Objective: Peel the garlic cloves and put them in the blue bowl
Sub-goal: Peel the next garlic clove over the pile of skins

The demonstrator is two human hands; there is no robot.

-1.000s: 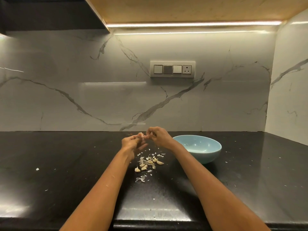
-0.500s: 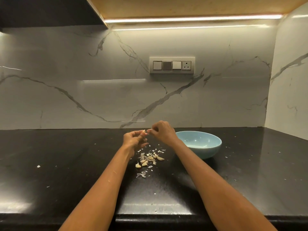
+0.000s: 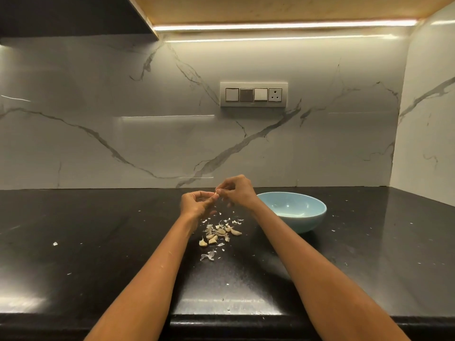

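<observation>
My left hand (image 3: 195, 204) pinches a small garlic clove (image 3: 216, 194) at its fingertips, above the black counter. My right hand (image 3: 237, 191) is beside it with curled fingers, pinching the skin at the clove's top. Below the hands lies a small pile of garlic cloves (image 3: 216, 235) mixed with loose white skins (image 3: 208, 255). The blue bowl (image 3: 317, 219) stands on the counter just right of my right wrist; its inside looks empty from here.
The black counter (image 3: 98, 242) carries scattered white skin flecks. A marble backsplash with a switch panel (image 3: 253, 94) rises behind, and a marble side wall (image 3: 428, 143) closes the right end. The counter's front edge runs along the bottom.
Both hands stay together over the pile. My right hand has lifted slightly and pulls at the clove's skin; the camera has tilted a little.
</observation>
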